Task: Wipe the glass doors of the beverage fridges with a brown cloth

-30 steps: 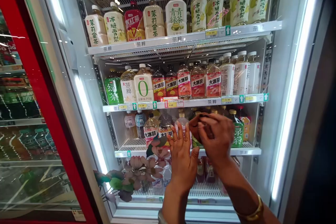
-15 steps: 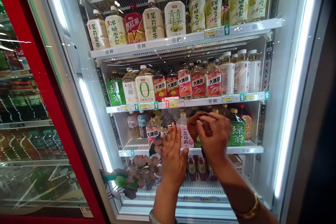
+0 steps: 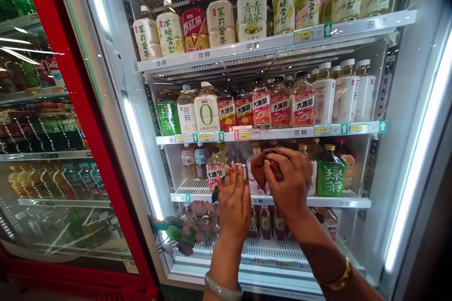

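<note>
- lit drinks fridge (image 3: 384, 174) ahead. what step?
- cloth (image 3: 259, 171) work, i guess: my right fingers (image 3: 291, 162) pinch it before the bottles (image 3: 331, 176), left fingers (image 3: 233, 176) straight, empty. next move needs a firm pinch.

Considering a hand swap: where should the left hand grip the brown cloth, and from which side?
Probably pinch the brown cloth by its left flap, left hand coming from the left: it spreads beyond the right hand, which grips the rest.

A crumpled reddish-brown cloth (image 3: 259, 169) is bunched in the right hand (image 3: 291, 182), one flap spread leftward.
</note>
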The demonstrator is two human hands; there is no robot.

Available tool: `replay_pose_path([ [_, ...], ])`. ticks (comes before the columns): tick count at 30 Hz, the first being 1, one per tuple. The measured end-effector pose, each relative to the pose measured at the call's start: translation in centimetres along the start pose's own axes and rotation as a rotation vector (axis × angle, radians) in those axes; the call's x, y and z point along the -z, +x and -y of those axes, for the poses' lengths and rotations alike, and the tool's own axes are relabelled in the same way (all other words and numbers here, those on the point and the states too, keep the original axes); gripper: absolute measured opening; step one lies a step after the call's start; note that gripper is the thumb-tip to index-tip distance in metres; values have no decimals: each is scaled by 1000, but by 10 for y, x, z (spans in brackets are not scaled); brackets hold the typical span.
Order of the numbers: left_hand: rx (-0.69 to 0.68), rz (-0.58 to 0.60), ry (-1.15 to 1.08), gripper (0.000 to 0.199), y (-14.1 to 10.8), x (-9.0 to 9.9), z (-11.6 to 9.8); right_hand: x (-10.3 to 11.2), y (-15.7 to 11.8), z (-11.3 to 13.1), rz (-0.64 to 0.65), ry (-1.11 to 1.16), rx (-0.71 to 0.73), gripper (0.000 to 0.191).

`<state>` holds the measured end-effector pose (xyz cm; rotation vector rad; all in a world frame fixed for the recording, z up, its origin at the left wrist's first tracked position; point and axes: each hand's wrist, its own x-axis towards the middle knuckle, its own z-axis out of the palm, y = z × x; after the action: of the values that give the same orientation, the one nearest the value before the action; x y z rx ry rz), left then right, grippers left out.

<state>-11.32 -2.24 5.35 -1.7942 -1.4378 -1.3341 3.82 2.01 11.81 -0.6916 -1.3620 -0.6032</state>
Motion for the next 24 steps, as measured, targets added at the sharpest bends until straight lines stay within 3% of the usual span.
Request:
replay_pose_path([
  [4,-23,-14,31,63,1,2,2,-1,-20,23,132,80,131,10],
  [8,-25,-16,66,69,0,-1,3,19,-48,-4,219,89,202,13],
  [12,-12,-31,101,74,-3,-10,1,22,-25,-36,40,-34,15,12],
  [15,-32,-61,130,75,-7,-20,3,12,-4,-29,-75,-52,-54,12],
  [20,-59,-148,167,77,-13,-37,10,19,-31,-9,171,19,190,11],
  [22,-47,-163,175,75,-14,-41,11,32,-45,-22,241,35,234,12],
  [24,-34,-171,177,73,-15,-44,11,43,-47,-42,227,4,205,14],
])
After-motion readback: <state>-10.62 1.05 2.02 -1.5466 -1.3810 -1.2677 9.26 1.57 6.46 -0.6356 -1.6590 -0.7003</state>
